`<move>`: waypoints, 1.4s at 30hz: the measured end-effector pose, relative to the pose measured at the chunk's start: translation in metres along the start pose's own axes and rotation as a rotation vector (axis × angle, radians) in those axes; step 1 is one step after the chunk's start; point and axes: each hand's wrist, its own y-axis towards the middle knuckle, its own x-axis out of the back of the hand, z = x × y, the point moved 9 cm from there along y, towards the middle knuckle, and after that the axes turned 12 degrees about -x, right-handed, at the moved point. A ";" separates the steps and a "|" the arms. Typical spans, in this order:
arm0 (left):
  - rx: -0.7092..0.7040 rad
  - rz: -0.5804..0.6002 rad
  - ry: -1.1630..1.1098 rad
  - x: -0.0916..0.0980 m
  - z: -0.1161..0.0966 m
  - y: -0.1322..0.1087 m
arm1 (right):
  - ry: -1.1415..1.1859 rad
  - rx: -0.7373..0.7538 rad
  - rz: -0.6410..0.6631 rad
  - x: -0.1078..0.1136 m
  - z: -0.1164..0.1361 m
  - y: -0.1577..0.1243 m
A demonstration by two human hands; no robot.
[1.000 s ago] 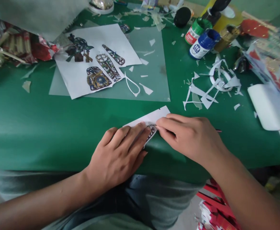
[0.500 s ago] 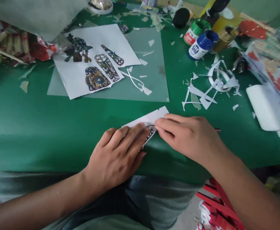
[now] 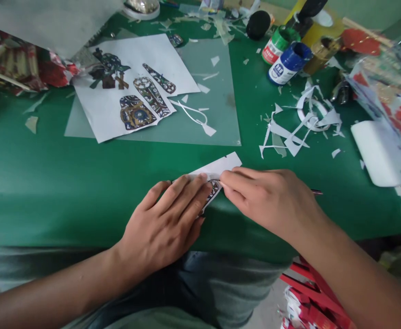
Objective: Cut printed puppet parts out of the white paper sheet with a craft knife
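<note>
My left hand (image 3: 169, 214) lies flat over a narrow strip of white paper (image 3: 222, 165) near the table's front edge, fingers stretched out and pressing it down. Part of a dark printed pattern (image 3: 213, 188) shows on the strip between my hands; the rest is under my left fingers. My right hand (image 3: 265, 196) is closed in a pinch at the right side of the strip, its fingertips beside the pattern. A slim pen-like tool (image 3: 317, 192) is in it, its back end sticking out past the hand; the tip is hidden.
Beyond the strip, a white sheet with several cut-out patterned pieces (image 3: 152, 93) lies on a translucent mat (image 3: 217, 123). Paper scraps (image 3: 289, 137) surround a white ring at right. Blue (image 3: 289, 64) and green (image 3: 278, 43) paint jars and a white corded box (image 3: 380, 153) stand right.
My right hand and the tool's back end have shifted slightly; the back end sticks out a little further right. My left hand has slid slightly left on the paper.
</note>
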 end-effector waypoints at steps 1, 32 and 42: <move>0.000 0.000 0.003 0.000 0.000 0.000 | -0.002 -0.014 0.000 0.000 0.000 0.000; -0.043 0.035 -0.024 -0.006 -0.006 0.001 | -0.119 -0.140 0.071 0.001 0.006 -0.006; -0.037 0.016 -0.015 -0.004 -0.008 0.002 | -0.126 -0.159 0.089 -0.001 0.004 -0.008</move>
